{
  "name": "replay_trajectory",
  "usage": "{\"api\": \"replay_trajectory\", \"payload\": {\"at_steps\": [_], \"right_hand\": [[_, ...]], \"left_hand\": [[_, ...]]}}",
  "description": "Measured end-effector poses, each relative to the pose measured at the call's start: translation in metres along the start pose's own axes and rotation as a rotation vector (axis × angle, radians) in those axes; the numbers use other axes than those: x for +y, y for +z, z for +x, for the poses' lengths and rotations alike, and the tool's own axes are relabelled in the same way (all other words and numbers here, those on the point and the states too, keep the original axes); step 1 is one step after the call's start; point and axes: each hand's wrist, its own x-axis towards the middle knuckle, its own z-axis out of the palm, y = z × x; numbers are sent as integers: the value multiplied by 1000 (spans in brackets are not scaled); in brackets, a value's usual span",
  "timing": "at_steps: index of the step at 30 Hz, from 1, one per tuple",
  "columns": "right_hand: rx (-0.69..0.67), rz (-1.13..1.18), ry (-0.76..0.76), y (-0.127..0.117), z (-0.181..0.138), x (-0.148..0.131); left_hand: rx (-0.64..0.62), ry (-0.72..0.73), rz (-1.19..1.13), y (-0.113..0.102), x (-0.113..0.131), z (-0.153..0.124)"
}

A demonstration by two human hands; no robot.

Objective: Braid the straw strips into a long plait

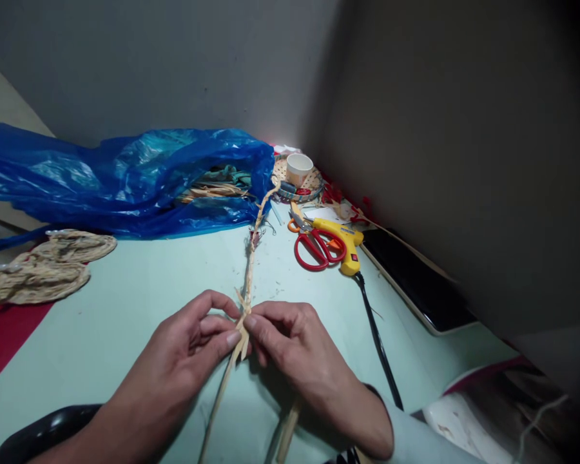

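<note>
A pale braid of dried plant fibre point(252, 264) stretches from the far side of the table toward me. At its near end loose flat strands point(242, 345) come out between my fingers. My left hand point(191, 348) is closed, its thumb and fingers pinching a strand that trails down toward the front edge. Pressed close beside it, my right hand point(297, 341) pinches the braid's end between thumb and forefinger. Another flat strand point(290, 428) shows below the right wrist; how it joins the braid is hidden under that hand.
Red-handled scissors point(319, 250) and a yellow glue gun point(343, 241) with a black cord lie right of the braid. A dark-screened tablet point(415, 277) rests farther right. Behind are a blue plastic bag point(140, 174) and a basket with a paper cup point(299, 169). Woven soles point(43, 270) lie left.
</note>
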Motion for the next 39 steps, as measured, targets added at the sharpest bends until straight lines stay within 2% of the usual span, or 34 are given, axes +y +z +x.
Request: {"api": "replay_trajectory", "payload": {"at_steps": [6, 9, 11, 14, 20, 21, 23, 26, 28, 31, 32, 34, 36, 39], "right_hand": [[25, -60, -5, 2, -4, 4], [44, -99, -19, 2, -4, 6], [39, -96, -42, 2, -3, 7], [17, -50, -92, 0, -3, 5], [-57, 1, -65, -3, -6, 4], [-69, 16, -55, -3, -6, 5], [-78, 40, -36, -2, -5, 6], [-46, 23, -27, -1, -4, 8], [-15, 7, -55, -1, -4, 9], [-15, 29, -106, -2, -5, 8], [-21, 37, -114, -2, -5, 8], [-32, 45, -126, -2, -5, 7], [-35, 52, -153, -2, -5, 6], [-69, 97, -214, -2, -5, 5]], "left_hand": [[-10, 56, 346, -12, 4, -4], [89, 122, 422, -7, 4, -7], [180, 217, 487, 1, 1, -11], [264, 485, 681, 12, -10, -19], [339, 1170, 1292, 18, -30, -20], [374, 1242, 1359, 19, -30, -20], [397, 1289, 1390, 19, -29, -19], [209, 1173, 1156, 16, -22, -19], [127, 956, 944, 12, -16, -16], [162, 528, 593, 4, -10, -5], [127, 389, 446, 2, -9, 0], [-22, 188, 146, 1, -9, 10], [-154, 101, -56, 1, -9, 17], [-234, 80, -137, 0, -10, 22]]}}
